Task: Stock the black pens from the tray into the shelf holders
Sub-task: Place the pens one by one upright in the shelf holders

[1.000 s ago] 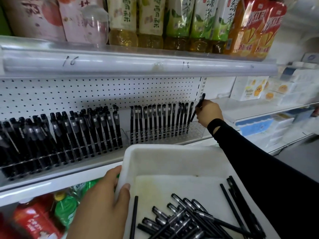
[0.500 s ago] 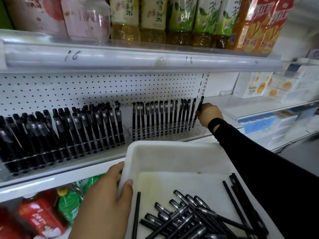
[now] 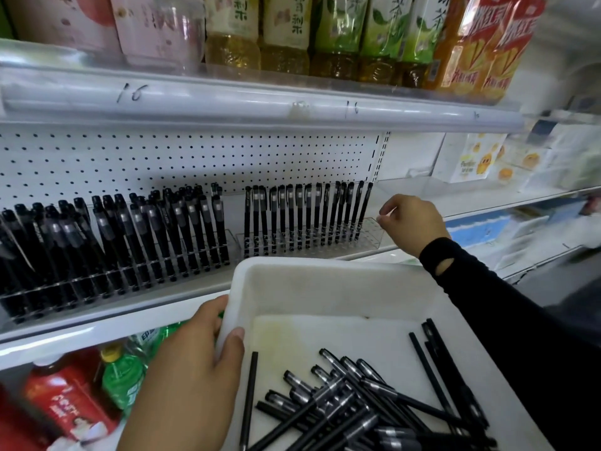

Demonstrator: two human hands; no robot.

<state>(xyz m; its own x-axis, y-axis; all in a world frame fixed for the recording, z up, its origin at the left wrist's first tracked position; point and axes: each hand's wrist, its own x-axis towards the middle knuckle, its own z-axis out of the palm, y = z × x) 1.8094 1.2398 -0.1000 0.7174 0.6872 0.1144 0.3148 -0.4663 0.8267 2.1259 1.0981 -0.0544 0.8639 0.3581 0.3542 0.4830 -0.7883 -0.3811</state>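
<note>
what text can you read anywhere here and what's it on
"16", handwritten, on the price rail, left part
"16", handwritten and fainter, same rail, middle
"茶" on the green tea bottles
"冰红茶", partly blurred, on the orange drink packs
Too small or blurred to read: print on the black pens, the cake boxes, the lower-shelf bottles

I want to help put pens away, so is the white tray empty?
Not empty. A heap of black pens lies crisscrossed on the floor of the white tray, with a few loose ones beside it.
</note>
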